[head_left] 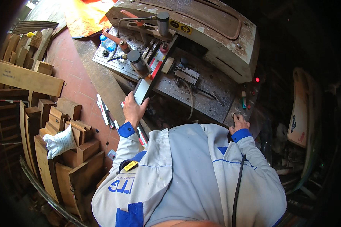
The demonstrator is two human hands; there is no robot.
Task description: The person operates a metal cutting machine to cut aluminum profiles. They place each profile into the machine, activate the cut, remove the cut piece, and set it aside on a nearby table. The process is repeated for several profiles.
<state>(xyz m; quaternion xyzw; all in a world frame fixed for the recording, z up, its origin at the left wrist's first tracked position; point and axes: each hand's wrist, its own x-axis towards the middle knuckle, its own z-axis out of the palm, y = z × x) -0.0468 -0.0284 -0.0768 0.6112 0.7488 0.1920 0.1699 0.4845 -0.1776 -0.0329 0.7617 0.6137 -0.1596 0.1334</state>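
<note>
My left hand [135,110] grips the near end of a pale metal profile [141,90], with the thumb on one side and the fingers on the other. The profile lies along the bed of a cutting machine [185,92]. A red and white strip [155,67] shows farther along the same line. Above it stand two dark-topped clamp cylinders, the nearer one [138,62] just over the profile and the farther one [163,23] behind. My right hand [240,123] rests at the machine's front right corner, fingertips touching the control panel [243,108] and holding nothing.
A big worn machine hood [201,30] rises at the back. Stacked wood blocks [64,128] and a white bag [60,142] fill the left. Loose profile strips [104,111] lie on the tiled floor. A red light [257,80] glows at right, near a tan board [300,109].
</note>
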